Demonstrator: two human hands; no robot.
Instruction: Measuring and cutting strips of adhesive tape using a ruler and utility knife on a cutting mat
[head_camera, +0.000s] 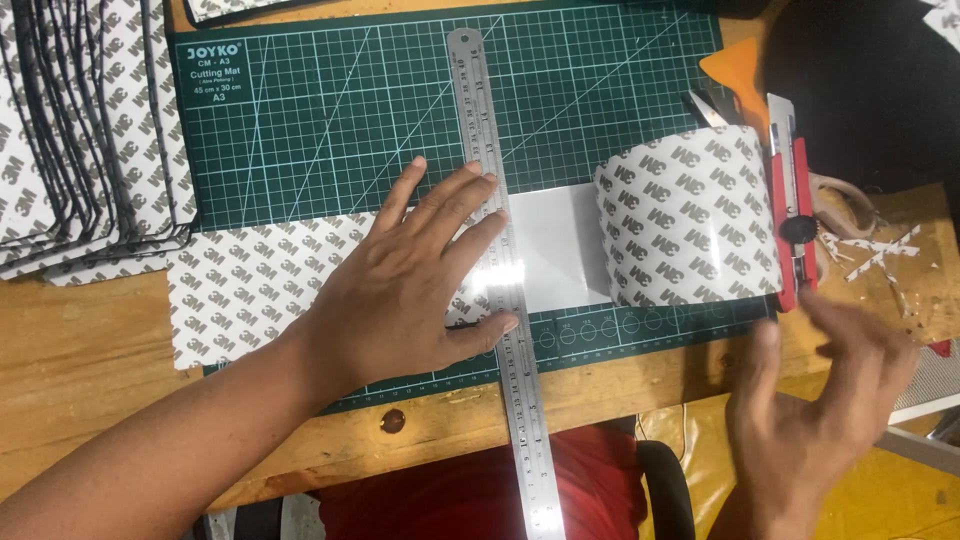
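The left hand (415, 275) lay flat and palm down, its fingers (455, 195) spread and gripping nothing, pressing on a sheet of printed adhesive backing paper (235, 285) and on a long steel ruler (505, 300). The fingertips reached onto the left edge of the ruler, and the thumb stretched out below them so that its tip touched the ruler too. The ruler ran away from the person across a green cutting mat (330, 100), crossing the sheet just under those fingertips. Beyond the ruler, on the far side from the palm, the sheet showed a plain pale stretch and then curled up into a loose roll (685, 215) with the same printed pattern. A red utility knife (795, 215) lay against the far side of that roll, its blade end pointing away from the person. The right hand (815, 400) hovered just below the knife, blurred, with its fingers (860, 335) loosely open and holding nothing; the fingertips were close to the knife's near end, though whether they touched it could not be told. An orange scraper (738, 72) sat beyond the knife, well past the right fingers. Thin paper trimmings (875, 255) lay scattered on the wooden table (90, 350) just beside the right fingertips. Well away from the left hand's knuckles, a stack of cut printed pieces (85, 130) rested at the table's far left.
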